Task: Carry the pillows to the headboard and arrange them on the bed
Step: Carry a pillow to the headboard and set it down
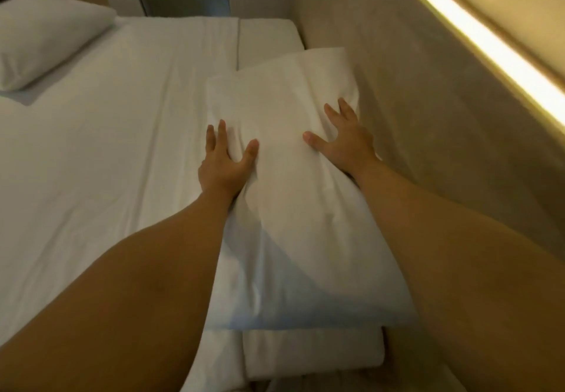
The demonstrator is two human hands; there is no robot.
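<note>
- Both bare forearms reach forward from the bottom of the view, one on each side of a long white pillow.
- That pillow lies flat on the bed, along its right edge, with its long right side close against the grey padded wall panel.
- Its case is plain white and softly creased, with folds gathering where the palms press in; the near end is in shadow.
- Left hand lies palm down at the pillow's left edge, fingers spread and thumb pushed into the fabric; it presses rather than grips.
- Right hand rests palm down on the pillow's right side near the wall panel, fingers splayed wide, with nothing closed in it.
- Second pillow, also white and plump, sits at the far left corner of the bed, well apart from the first.
- Two pillows can be counted, and two hands.
- White sheets cover the bed, with a seam running up the middle beyond the near pillow.
- Folded white bedding shows just under the near end of the pillow, at the bottom of the view.
- One glowing light strip runs diagonally above the wall panel at upper right.
</note>
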